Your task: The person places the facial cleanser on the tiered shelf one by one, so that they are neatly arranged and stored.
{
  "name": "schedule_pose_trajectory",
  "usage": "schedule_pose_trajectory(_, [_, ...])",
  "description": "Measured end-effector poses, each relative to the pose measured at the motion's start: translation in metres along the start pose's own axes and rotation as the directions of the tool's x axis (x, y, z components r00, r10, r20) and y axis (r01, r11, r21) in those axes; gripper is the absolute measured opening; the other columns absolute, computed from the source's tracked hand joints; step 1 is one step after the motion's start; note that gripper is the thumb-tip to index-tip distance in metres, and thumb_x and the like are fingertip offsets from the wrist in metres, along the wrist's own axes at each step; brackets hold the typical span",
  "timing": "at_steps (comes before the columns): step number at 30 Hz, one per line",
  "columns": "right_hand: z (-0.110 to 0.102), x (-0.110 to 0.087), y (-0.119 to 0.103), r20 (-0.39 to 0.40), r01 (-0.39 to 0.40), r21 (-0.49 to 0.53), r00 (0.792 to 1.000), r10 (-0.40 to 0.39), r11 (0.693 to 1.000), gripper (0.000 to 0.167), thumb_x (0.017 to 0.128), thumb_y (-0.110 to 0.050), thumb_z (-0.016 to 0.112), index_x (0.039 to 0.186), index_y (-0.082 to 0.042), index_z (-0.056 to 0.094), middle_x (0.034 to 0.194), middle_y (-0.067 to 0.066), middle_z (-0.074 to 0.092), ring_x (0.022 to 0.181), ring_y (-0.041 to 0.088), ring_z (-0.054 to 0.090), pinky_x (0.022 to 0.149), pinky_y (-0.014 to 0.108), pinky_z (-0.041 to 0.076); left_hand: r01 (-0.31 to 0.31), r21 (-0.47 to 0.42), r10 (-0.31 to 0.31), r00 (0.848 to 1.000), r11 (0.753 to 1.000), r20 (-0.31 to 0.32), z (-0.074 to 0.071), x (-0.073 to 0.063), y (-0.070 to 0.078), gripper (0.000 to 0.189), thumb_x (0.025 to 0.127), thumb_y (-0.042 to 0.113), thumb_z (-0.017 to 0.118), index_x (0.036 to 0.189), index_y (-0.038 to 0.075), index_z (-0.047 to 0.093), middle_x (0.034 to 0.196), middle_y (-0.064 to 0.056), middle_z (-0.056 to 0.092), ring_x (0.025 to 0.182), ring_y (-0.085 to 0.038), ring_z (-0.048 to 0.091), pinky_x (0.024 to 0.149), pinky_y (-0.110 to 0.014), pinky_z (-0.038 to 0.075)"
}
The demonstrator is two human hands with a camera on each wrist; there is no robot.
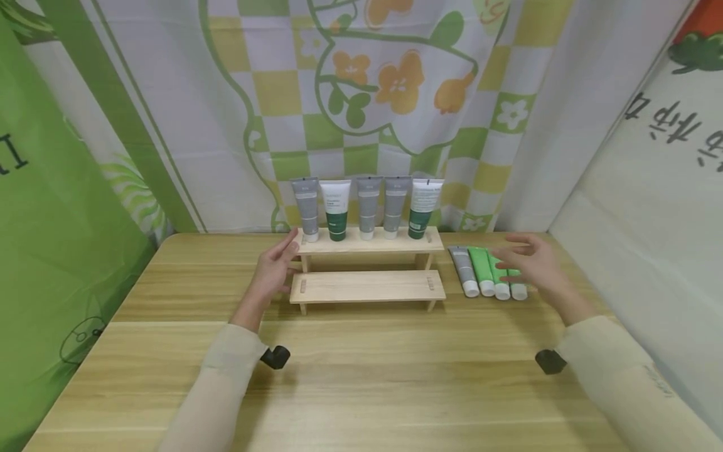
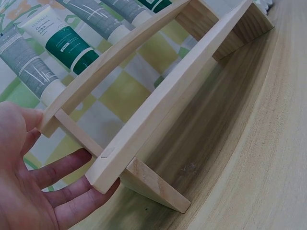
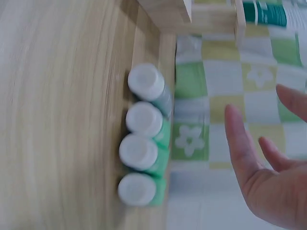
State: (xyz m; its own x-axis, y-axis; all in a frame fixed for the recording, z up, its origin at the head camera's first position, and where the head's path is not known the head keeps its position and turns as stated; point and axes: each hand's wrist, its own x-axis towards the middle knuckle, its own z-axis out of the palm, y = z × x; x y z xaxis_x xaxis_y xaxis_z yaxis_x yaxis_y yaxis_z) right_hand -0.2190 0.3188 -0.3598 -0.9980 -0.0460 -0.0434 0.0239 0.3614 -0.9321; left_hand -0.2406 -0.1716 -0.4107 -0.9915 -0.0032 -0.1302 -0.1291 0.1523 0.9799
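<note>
My left hand (image 1: 273,271) grips the left end of a two-tier wooden display rack (image 1: 367,287), its thumb at the upper shelf's end and its fingers against the side below. Along the upper shelf stand three grey tubes (image 1: 368,207) and two white-and-green tubes (image 1: 337,210), all upright on their caps. My right hand (image 1: 533,265), fingers spread and holding nothing, hovers over tubes lying to the right of the rack. These are one grey tube (image 1: 464,271) and three green tubes (image 1: 482,271), side by side with their white caps (image 3: 138,152) toward me. My right fingers partly hide the rightmost ones.
The rack stands on a wood-grain table (image 1: 361,376). Close behind it hangs a patterned curtain (image 1: 282,125); a green cloth (image 1: 68,220) borders the left side and a white cloth (image 1: 638,188) the right. The lower shelf (image 1: 367,286) holds no tubes.
</note>
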Motion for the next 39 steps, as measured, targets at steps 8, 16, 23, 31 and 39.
schedule_pose_trajectory(8, [-0.032,0.000,0.024,0.107,-0.105,-0.020,0.988,0.107,0.994,0.083,0.103,-0.032,0.061,0.153,0.013,0.013,0.151,0.038,0.027,0.106,0.023,0.066,0.092,0.043,0.056,-0.002,-0.002,0.002,1.000,1.000,-0.001,0.000,-0.001,0.000,0.049,0.104,0.051,0.048,0.152,0.047,0.038,0.140,-0.021,0.051,0.112,-0.042,0.059,0.073,-0.050,0.060])
schedule_pose_trajectory(16, [-0.052,0.005,0.049,0.163,-0.193,-0.037,0.967,0.196,0.981,0.082,0.106,-0.030,0.053,0.151,0.019,0.005,0.149,0.043,0.025,0.109,0.024,0.062,0.093,0.039,0.056,-0.002,0.000,0.002,1.000,1.000,-0.006,0.001,-0.002,-0.001,0.049,0.104,0.052,0.048,0.151,0.046,0.039,0.137,-0.022,0.053,0.112,-0.043,0.059,0.072,-0.049,0.060])
schedule_pose_trajectory(23, [-0.061,0.010,0.057,0.189,-0.295,-0.015,0.937,0.293,0.955,0.081,0.105,-0.029,0.056,0.153,0.015,0.007,0.142,0.038,0.040,0.105,0.020,0.063,0.094,0.036,0.055,0.000,-0.003,0.000,1.000,1.000,0.008,0.000,-0.002,0.000,0.050,0.104,0.051,0.047,0.153,0.046,0.037,0.141,-0.022,0.050,0.116,-0.044,0.058,0.076,-0.053,0.060])
schedule_pose_trajectory(31, [-0.063,0.017,0.062,0.206,-0.381,0.055,0.909,0.363,0.923,0.078,0.101,-0.020,0.063,0.152,0.013,0.014,0.106,0.006,0.065,0.092,0.017,0.066,0.089,0.035,0.058,0.010,-0.012,-0.010,1.000,1.000,0.015,0.000,-0.001,0.000,0.050,0.104,0.051,0.048,0.152,0.047,0.037,0.146,-0.019,0.047,0.119,-0.044,0.056,0.080,-0.056,0.058])
schedule_pose_trajectory(39, [-0.061,0.023,0.067,0.217,-0.421,0.058,0.890,0.400,0.905,0.079,0.102,-0.015,0.062,0.151,0.017,0.009,0.099,0.004,0.065,0.089,0.016,0.066,0.091,0.036,0.057,0.006,-0.023,-0.006,1.000,1.000,0.004,0.000,0.001,-0.001,0.050,0.103,0.051,0.049,0.152,0.046,0.039,0.140,-0.021,0.051,0.113,-0.043,0.058,0.076,-0.052,0.060])
